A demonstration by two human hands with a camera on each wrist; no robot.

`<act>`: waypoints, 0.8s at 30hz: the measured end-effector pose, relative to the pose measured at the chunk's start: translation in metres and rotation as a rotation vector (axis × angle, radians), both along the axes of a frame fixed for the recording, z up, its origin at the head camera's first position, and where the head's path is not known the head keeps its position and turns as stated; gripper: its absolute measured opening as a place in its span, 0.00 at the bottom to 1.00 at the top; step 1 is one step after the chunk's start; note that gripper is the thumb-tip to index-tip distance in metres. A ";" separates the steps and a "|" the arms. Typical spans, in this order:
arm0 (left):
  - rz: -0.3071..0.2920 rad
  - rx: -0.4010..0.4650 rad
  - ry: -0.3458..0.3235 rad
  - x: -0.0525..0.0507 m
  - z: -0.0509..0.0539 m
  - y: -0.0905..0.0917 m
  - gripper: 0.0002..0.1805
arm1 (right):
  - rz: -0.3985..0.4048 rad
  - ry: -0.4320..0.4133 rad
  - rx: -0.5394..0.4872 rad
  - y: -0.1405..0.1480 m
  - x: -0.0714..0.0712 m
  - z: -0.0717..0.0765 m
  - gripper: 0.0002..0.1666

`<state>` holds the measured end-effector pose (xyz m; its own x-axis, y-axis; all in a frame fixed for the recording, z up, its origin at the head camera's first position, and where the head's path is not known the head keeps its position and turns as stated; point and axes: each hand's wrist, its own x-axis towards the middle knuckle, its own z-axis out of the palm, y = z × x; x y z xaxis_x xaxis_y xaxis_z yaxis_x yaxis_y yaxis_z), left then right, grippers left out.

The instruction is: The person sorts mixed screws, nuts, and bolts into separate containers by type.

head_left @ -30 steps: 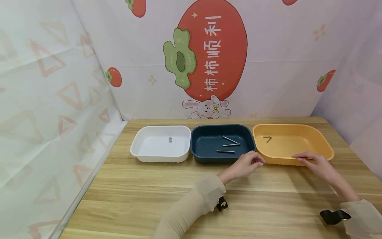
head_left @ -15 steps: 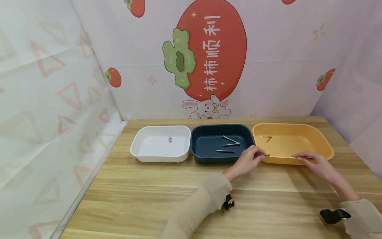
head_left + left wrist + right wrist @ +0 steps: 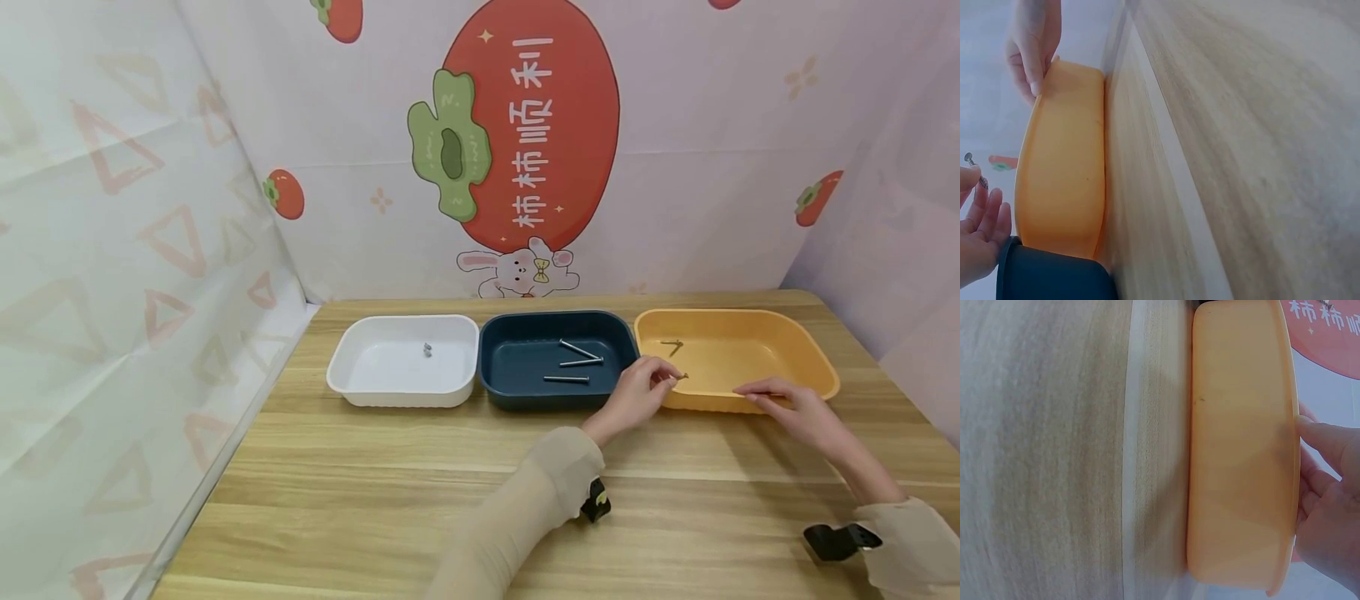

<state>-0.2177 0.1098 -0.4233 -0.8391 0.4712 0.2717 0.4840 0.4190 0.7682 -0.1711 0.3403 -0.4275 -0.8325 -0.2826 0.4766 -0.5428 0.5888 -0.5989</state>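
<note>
My left hand (image 3: 636, 395) pinches a small brass-coloured screw (image 3: 684, 377) between thumb and fingertips, over the near left corner of the yellow tray (image 3: 708, 402). In the left wrist view the screw (image 3: 969, 157) slants, its flat head uppermost. My right hand (image 3: 801, 415) grips the front rim of the same tray; the right wrist view shows the thumb on the outside of the wall and fingers behind the rim. Two similar screws (image 3: 676, 347) lie inside, toward the tray's left end.
Left of the yellow tray stands a dark blue tray (image 3: 525, 400) holding three long silver screws (image 3: 567, 380). A white tray (image 3: 397, 399) with tiny silver pieces (image 3: 427, 350) adjoins it. All are on a wooden table (image 3: 360, 492), with a printed cloth (image 3: 660, 233) behind.
My left hand has moved right and slightly away from me, carrying the screw from before the yellow tray's left corner to over its edge. The right hand has stayed on the rim.
</note>
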 end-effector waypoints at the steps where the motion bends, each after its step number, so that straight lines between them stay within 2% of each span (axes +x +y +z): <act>1: 0.006 0.007 -0.009 0.000 0.000 0.001 0.05 | -0.002 -0.003 0.000 0.000 0.000 0.000 0.07; 5: 0.028 0.018 -0.027 -0.002 -0.001 0.004 0.05 | -0.010 -0.007 0.009 -0.001 0.000 0.000 0.07; 14: 0.070 -0.013 0.002 -0.004 0.001 0.011 0.04 | -0.001 0.000 0.006 -0.001 0.001 0.001 0.07; 24: 0.124 -0.085 0.060 -0.006 0.003 0.015 0.04 | -0.010 0.010 0.009 -0.001 0.000 0.000 0.07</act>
